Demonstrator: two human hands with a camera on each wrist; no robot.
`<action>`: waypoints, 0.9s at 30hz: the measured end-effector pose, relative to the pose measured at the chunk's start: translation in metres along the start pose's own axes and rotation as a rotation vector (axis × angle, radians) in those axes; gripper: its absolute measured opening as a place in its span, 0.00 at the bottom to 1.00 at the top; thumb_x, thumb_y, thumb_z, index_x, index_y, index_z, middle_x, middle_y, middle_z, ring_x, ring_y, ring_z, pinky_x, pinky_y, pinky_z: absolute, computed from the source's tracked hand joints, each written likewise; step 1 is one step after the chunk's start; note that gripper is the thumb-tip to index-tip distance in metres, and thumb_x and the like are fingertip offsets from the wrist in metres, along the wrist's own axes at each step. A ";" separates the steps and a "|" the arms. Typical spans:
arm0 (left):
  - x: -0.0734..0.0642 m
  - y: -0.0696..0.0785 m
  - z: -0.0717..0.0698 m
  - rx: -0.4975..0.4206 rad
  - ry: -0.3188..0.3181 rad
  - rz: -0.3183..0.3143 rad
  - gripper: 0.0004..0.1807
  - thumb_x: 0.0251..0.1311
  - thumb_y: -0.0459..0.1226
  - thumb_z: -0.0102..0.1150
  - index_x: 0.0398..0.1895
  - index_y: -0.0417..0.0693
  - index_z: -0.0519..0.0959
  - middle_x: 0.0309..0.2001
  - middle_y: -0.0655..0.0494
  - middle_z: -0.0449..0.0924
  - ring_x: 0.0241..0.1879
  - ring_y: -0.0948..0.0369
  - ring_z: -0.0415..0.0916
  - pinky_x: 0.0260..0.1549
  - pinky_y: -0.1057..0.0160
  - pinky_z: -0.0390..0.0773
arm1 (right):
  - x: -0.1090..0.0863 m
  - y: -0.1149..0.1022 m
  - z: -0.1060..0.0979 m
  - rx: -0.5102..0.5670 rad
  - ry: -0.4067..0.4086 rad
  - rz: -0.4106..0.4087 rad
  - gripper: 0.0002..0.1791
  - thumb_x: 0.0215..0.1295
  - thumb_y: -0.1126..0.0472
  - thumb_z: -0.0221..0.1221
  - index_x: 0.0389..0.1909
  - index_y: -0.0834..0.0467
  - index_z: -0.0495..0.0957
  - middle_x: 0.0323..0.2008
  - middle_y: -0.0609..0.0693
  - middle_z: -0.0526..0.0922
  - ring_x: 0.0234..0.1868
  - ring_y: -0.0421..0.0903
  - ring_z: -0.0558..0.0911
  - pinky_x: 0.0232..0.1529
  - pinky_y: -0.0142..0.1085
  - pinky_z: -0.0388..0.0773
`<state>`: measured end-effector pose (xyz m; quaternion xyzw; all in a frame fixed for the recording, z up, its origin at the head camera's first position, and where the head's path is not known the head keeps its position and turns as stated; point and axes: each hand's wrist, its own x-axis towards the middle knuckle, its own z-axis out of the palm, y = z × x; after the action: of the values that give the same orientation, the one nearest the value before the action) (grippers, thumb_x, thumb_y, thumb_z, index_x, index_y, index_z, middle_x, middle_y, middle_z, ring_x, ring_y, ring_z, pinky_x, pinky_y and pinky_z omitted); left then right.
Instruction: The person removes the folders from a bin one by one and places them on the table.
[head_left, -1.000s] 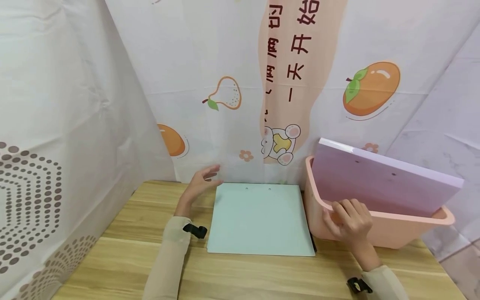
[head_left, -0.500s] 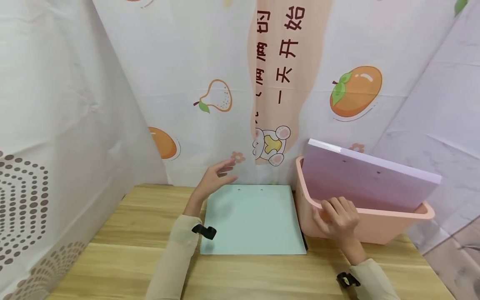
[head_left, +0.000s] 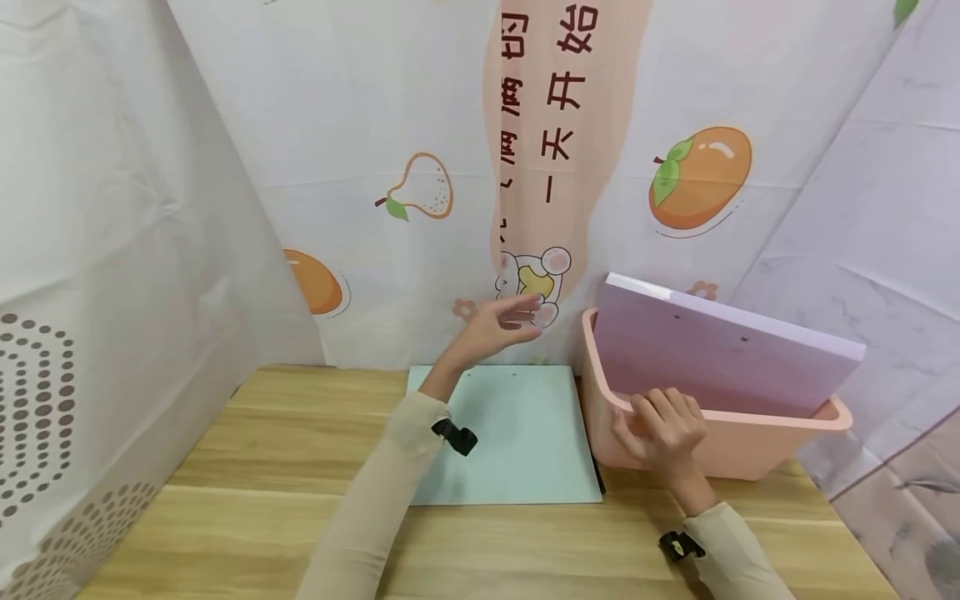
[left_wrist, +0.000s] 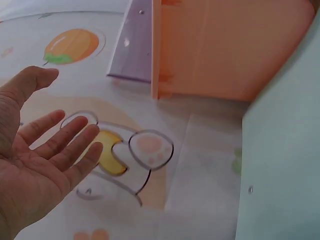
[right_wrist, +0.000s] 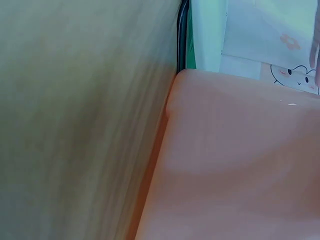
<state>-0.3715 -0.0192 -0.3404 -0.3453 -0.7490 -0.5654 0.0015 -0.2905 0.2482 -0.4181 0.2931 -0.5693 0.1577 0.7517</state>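
Observation:
My left hand point(head_left: 487, 332) hangs in the air over the far edge of a pale mint-green file folder point(head_left: 528, 437), fingers spread and apart from it. In the left wrist view the same hand point(left_wrist: 42, 165) shows its palm and holds nothing. The folder lies flat on the table, two small round marks near its far edge. To its right stands a pink plastic bin point(head_left: 757, 450), its near rim gripped by my right hand point(head_left: 666, 429). A lilac file folder point(head_left: 720, 358) leans tilted inside the bin, its lower part hidden. The right wrist view shows the bin's outer wall point(right_wrist: 240, 160), with the gripping fingers unseen.
Beneath everything is a wood-grain table point(head_left: 285, 450). Behind it hangs a white curtain point(head_left: 360, 100) printed with fruit and lettering. Something dark shows under the mint folder's right edge. A patterned white cloth point(head_left: 97, 250) hangs at the left.
My left hand has moved rightward from beside the mint folder to above its far edge. My right hand stays on the bin's rim. The head view has shifted slightly.

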 end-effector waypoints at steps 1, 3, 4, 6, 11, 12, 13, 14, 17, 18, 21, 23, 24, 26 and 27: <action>0.006 0.001 0.005 -0.009 -0.001 0.009 0.33 0.65 0.35 0.67 0.73 0.42 0.70 0.68 0.39 0.75 0.66 0.44 0.75 0.63 0.53 0.78 | 0.000 0.000 -0.001 -0.002 -0.004 0.001 0.21 0.56 0.56 0.60 0.09 0.64 0.70 0.11 0.55 0.68 0.13 0.53 0.62 0.18 0.42 0.53; 0.017 0.002 0.014 -0.037 0.003 0.018 0.33 0.66 0.35 0.66 0.74 0.41 0.69 0.67 0.38 0.76 0.65 0.43 0.75 0.60 0.57 0.81 | -0.001 0.000 -0.003 -0.008 -0.016 0.004 0.21 0.56 0.56 0.60 0.09 0.64 0.71 0.11 0.55 0.68 0.13 0.53 0.62 0.18 0.42 0.53; 0.022 0.003 0.017 -0.055 0.010 0.020 0.33 0.66 0.35 0.66 0.74 0.41 0.68 0.66 0.37 0.76 0.65 0.42 0.75 0.59 0.58 0.81 | -0.001 0.000 -0.003 -0.007 -0.019 0.004 0.21 0.56 0.56 0.60 0.09 0.64 0.71 0.11 0.55 0.69 0.13 0.53 0.62 0.17 0.42 0.53; 0.032 0.005 0.024 -0.080 0.029 0.025 0.33 0.67 0.35 0.66 0.74 0.40 0.68 0.67 0.36 0.75 0.65 0.41 0.75 0.58 0.60 0.82 | 0.000 -0.001 -0.003 -0.007 -0.025 0.005 0.22 0.57 0.56 0.60 0.10 0.64 0.72 0.11 0.55 0.69 0.13 0.53 0.62 0.17 0.42 0.53; 0.051 0.009 0.036 -0.105 0.073 0.016 0.33 0.68 0.37 0.65 0.74 0.41 0.68 0.67 0.39 0.75 0.66 0.44 0.75 0.59 0.58 0.81 | 0.004 -0.002 -0.005 -0.011 -0.027 0.000 0.23 0.59 0.55 0.59 0.09 0.64 0.72 0.11 0.55 0.69 0.13 0.53 0.63 0.17 0.42 0.53; 0.055 0.009 0.038 -0.106 0.077 0.014 0.33 0.68 0.38 0.65 0.74 0.42 0.68 0.68 0.40 0.75 0.66 0.45 0.75 0.59 0.58 0.81 | 0.005 -0.002 -0.006 -0.012 -0.028 -0.001 0.23 0.59 0.55 0.59 0.09 0.64 0.72 0.11 0.55 0.69 0.13 0.53 0.63 0.17 0.42 0.53; 0.058 0.009 0.039 -0.111 0.079 0.011 0.33 0.68 0.38 0.64 0.74 0.42 0.68 0.68 0.40 0.75 0.67 0.45 0.74 0.60 0.58 0.80 | 0.005 -0.002 -0.006 -0.013 -0.029 -0.002 0.23 0.59 0.55 0.59 0.09 0.64 0.71 0.11 0.55 0.69 0.13 0.53 0.63 0.17 0.41 0.53; 0.060 0.009 0.041 -0.117 0.080 0.007 0.33 0.68 0.38 0.64 0.74 0.42 0.67 0.68 0.40 0.74 0.67 0.45 0.74 0.61 0.58 0.80 | 0.005 -0.002 -0.006 -0.012 -0.029 -0.003 0.23 0.59 0.55 0.59 0.09 0.64 0.71 0.11 0.55 0.69 0.13 0.53 0.63 0.17 0.41 0.53; 0.067 0.009 0.045 -0.133 0.085 -0.008 0.33 0.69 0.38 0.64 0.75 0.42 0.67 0.70 0.41 0.73 0.68 0.46 0.73 0.63 0.59 0.78 | 0.005 -0.002 -0.007 -0.012 -0.032 -0.005 0.23 0.59 0.55 0.59 0.09 0.64 0.71 0.11 0.55 0.69 0.13 0.53 0.63 0.17 0.41 0.53; 0.069 0.008 0.046 -0.138 0.091 -0.012 0.33 0.69 0.38 0.64 0.75 0.42 0.67 0.69 0.41 0.73 0.68 0.46 0.73 0.64 0.59 0.78 | 0.005 -0.002 -0.006 -0.013 -0.033 -0.007 0.23 0.59 0.55 0.59 0.09 0.64 0.71 0.11 0.55 0.69 0.13 0.53 0.63 0.17 0.41 0.53; 0.075 0.006 0.050 -0.148 0.116 -0.030 0.32 0.69 0.38 0.64 0.74 0.42 0.69 0.69 0.42 0.74 0.67 0.48 0.74 0.63 0.59 0.78 | 0.005 -0.002 -0.006 -0.012 -0.031 -0.009 0.23 0.59 0.55 0.59 0.09 0.63 0.71 0.11 0.55 0.69 0.13 0.53 0.63 0.17 0.42 0.54; 0.080 0.003 0.053 -0.156 0.133 -0.045 0.31 0.69 0.37 0.64 0.73 0.42 0.70 0.68 0.42 0.75 0.66 0.48 0.75 0.63 0.60 0.78 | 0.005 -0.001 -0.006 -0.012 -0.028 -0.011 0.23 0.58 0.55 0.59 0.09 0.63 0.71 0.11 0.55 0.69 0.13 0.53 0.63 0.17 0.42 0.54; 0.082 0.001 0.055 -0.157 0.141 -0.051 0.30 0.69 0.37 0.64 0.72 0.41 0.70 0.68 0.42 0.76 0.66 0.49 0.76 0.63 0.60 0.79 | 0.004 -0.001 -0.006 -0.011 -0.026 -0.011 0.23 0.58 0.55 0.59 0.09 0.63 0.71 0.11 0.55 0.69 0.13 0.53 0.63 0.17 0.42 0.54; 0.086 -0.002 0.059 -0.156 0.147 -0.067 0.29 0.69 0.36 0.64 0.72 0.41 0.71 0.67 0.42 0.76 0.65 0.49 0.76 0.63 0.59 0.78 | 0.004 -0.001 -0.006 -0.011 -0.022 -0.010 0.22 0.58 0.56 0.59 0.09 0.64 0.71 0.11 0.55 0.69 0.13 0.53 0.63 0.17 0.42 0.54; 0.088 -0.004 0.061 -0.158 0.148 -0.073 0.29 0.69 0.37 0.64 0.72 0.41 0.71 0.67 0.43 0.76 0.65 0.49 0.76 0.63 0.59 0.78 | 0.004 -0.001 -0.006 -0.011 -0.021 -0.010 0.22 0.58 0.56 0.59 0.09 0.64 0.71 0.11 0.55 0.69 0.13 0.53 0.63 0.17 0.41 0.54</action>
<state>-0.4170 0.0779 -0.3310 -0.2742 -0.7120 -0.6463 0.0093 -0.2841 0.2507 -0.4154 0.2935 -0.5766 0.1478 0.7481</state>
